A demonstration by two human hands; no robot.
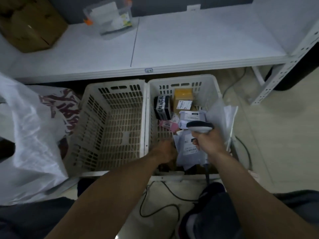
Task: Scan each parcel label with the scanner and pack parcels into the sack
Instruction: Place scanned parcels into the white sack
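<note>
My right hand (209, 141) grips the handle of a grey-and-white barcode scanner (200, 126) over the right crate (183, 80), which holds several parcels. Among them are a black box with white tape (162, 107), a brown box with a label (183, 97), a pink packet (168, 125) and white mailer bags (187, 145). My left hand (164, 151) reaches down into the same crate beside a white mailer; its fingers are blurred and partly hidden. The white woven sack (31, 135) stands open at the left.
An empty cream crate (112, 125) sits left of the parcel crate. Behind them runs a white shelf (172, 49) with a cardboard box (29, 23) and a clear plastic tub (108, 16). Cables (160, 202) trail on the floor in front.
</note>
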